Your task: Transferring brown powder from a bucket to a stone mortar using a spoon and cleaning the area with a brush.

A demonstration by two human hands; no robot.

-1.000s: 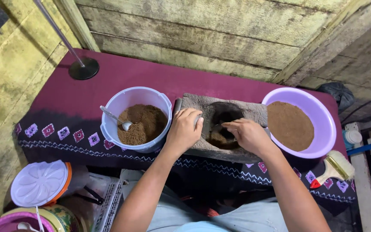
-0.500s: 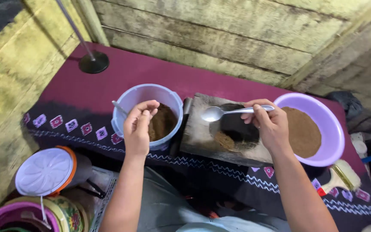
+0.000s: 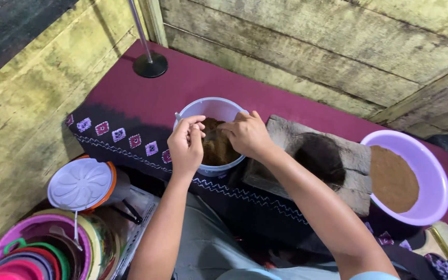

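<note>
Both hands meet over the pale blue tub (image 3: pixel 211 109) of coarse brown powder (image 3: pixel 219 150), which stands on the maroon cloth of the desk (image 3: pixel 193 83) near its front edge. The left hand (image 3: pixel 186 142) hangs over the tub's near-left rim, its fingers curled together with thumb and fingertips pinched in a closed grip; a sliver of metal shows just above the knuckles, but whether the grip holds it cannot be told. The right hand (image 3: pixel 246 135) sits just to the right of that grip, fingertips pointing toward it and almost touching, fingers bent inward over the powder; what, if anything, it grips is hidden by the hand itself. Beyond the right wrist lies a grey stone slab (image 3: pixel 348 155) with a dark hollow, and past that a lilac basin (image 3: pixel 431 171) of finer brown powder. Well behind the hands stands a black round stand base (image 3: pixel 150 65) with a thin pole. Below the left forearm, off the desk, sits a white lid (image 3: pixel 80 183) above stacked coloured bowls (image 3: pixel 32 249).
</note>
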